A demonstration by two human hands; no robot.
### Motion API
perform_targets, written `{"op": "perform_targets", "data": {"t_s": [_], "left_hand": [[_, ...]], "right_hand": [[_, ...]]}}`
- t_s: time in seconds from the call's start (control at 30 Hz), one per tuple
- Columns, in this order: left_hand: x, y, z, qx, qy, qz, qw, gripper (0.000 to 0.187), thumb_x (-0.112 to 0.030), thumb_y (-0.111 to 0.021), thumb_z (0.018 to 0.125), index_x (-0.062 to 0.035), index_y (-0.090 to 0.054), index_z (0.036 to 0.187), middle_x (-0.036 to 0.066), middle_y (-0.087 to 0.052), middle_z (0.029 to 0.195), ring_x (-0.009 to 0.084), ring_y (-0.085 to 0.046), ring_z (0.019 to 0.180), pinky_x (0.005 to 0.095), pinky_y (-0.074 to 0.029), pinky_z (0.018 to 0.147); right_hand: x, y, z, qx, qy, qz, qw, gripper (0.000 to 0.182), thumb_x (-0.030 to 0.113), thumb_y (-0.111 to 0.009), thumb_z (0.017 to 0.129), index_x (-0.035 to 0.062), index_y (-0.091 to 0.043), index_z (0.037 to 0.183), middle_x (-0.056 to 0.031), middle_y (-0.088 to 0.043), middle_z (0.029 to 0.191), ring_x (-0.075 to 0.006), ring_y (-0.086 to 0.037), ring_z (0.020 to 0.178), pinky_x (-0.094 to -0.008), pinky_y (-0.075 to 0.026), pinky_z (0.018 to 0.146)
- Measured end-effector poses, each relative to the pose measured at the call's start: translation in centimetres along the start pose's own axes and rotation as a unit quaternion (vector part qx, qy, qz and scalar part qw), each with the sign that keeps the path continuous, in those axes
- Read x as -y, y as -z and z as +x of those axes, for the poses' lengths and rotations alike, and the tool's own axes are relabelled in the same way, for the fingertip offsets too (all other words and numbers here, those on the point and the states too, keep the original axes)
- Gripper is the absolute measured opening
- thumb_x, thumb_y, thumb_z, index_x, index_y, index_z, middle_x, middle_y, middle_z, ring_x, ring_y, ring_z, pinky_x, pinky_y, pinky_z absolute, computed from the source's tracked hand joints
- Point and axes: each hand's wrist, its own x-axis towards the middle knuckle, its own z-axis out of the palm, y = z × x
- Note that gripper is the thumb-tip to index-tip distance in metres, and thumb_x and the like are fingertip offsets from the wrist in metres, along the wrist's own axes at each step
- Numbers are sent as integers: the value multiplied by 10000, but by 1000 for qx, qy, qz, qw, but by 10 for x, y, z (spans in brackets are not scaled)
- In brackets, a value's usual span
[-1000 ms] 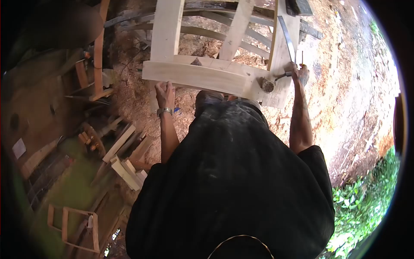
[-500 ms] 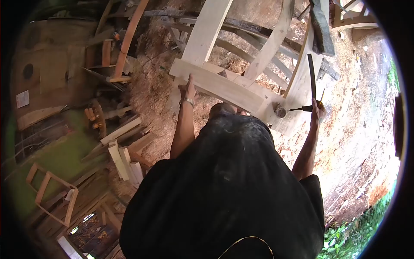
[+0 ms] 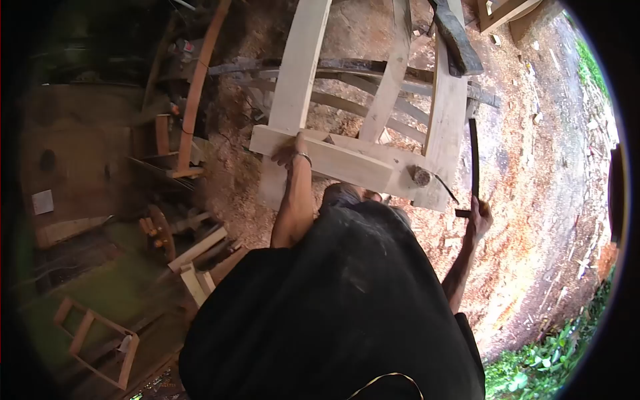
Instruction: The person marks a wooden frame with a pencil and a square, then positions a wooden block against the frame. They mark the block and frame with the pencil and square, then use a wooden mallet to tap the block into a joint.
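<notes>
My left hand (image 3: 291, 152) is closed around a short pale wooden board (image 3: 347, 160) near its left end. This board lies crosswise over the near ends of longer planks. In my right hand (image 3: 481, 217) is a dark L-shaped carpenter's square (image 3: 474, 157), its long blade pointing away from me, off the right side of the boards. A thin dark stick (image 3: 447, 189) slants beside a round, brownish wooden-looking end (image 3: 421, 176) on the boards; I cannot make out what these two are.
Long pale planks (image 3: 300, 63) reach away from me across dark curved beams (image 3: 363, 65). A dark, rough timber (image 3: 457, 40) rests on the right plank. Wood offcuts (image 3: 199, 248) and a small wooden frame (image 3: 83, 333) lie left. Shavings cover the ground (image 3: 520, 173).
The view has shifted, and the planks appear farther left. My left hand has moved onto the crosswise board's face. My right hand and the square sit lower, farther from the round end.
</notes>
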Motion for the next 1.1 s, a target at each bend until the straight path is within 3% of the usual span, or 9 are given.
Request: {"op": "perform_targets", "data": {"t_s": [0.03,0.1,0.2,0.43,0.6,0.67,0.8,0.9,1.1], "left_hand": [[-7,11,-4,-8,-32,-7,999,1485,-646,-939,487,94,-119,1480,286,-422,1391,482,-504,1245,623,-463,1013],[-21,79,-61,78,-207,-81,972,1303,-459,-915,582,130,-156,1463,335,-362,1413,516,-397,1317,599,-359,1122],[-43,107,-91,68,-510,-156,843,1189,-304,-899,581,115,-232,1471,298,-438,1324,465,-449,1221,578,-400,1074],[-68,198,-204,91,-756,23,648,1276,-150,-885,570,-85,-167,1622,209,-497,1389,452,-502,1227,599,-450,989],[-49,180,-199,202,-817,194,504,1277,-161,-870,592,-166,-150,1645,178,-513,1398,426,-508,1232,579,-456,983],[-32,162,-189,251,-810,277,452,1291,-179,-863,590,-198,-134,1655,173,-516,1398,410,-501,1250,558,-448,1001],[4,119,-159,330,-811,358,325,1327,-189,-859,565,-216,-110,1659,96,-490,1475,379,-488,1284,560,-426,1036],[22,103,-141,330,-801,437,242,1351,-226,-897,563,-193,-109,1660,172,-487,1473,433,-482,1299,588,-425,1044],[40,85,-120,289,-791,492,221,1382,-186,-942,563,-227,-102,1660,82,-469,1506,362,-499,1281,565,-467,976]], "right_hand": [[-6,7,-8,-20,19,24,999,250,217,-785,934,2,-697,840,47,-516,699,-69,-432,661,-268,-352,593],[-12,24,-20,-45,-5,-6,999,273,254,-786,935,-3,-709,887,4,-600,763,-105,-499,711,-296,-403,643],[-36,40,-22,-50,-49,61,996,281,295,-802,920,23,-733,937,16,-616,800,-90,-505,720,-290,-408,656],[7,16,-17,0,-119,241,963,227,274,-749,965,83,-634,924,50,-474,710,-62,-469,569,-245,-392,524],[-11,4,-10,63,-111,269,955,265,327,-729,974,78,-643,995,63,-471,667,-118,-615,503,-258,-421,449],[11,-1,-26,35,-117,273,954,381,369,-706,985,5,-662,1087,45,-506,692,-83,-525,512,-231,-397,481],[-8,3,-50,43,-197,341,918,337,344,-676,1012,22,-651,1109,24,-568,834,-70,-559,672,-222,-435,572],[-35,2,-74,9,-216,385,897,274,303,-657,1029,39,-650,1100,7,-614,902,-77,-591,763,-208,-447,659],[-62,10,-115,11,-277,390,878,248,263,-654,1031,31,-648,1118,2,-627,937,-90,-591,763,-228,-485,704]]}}
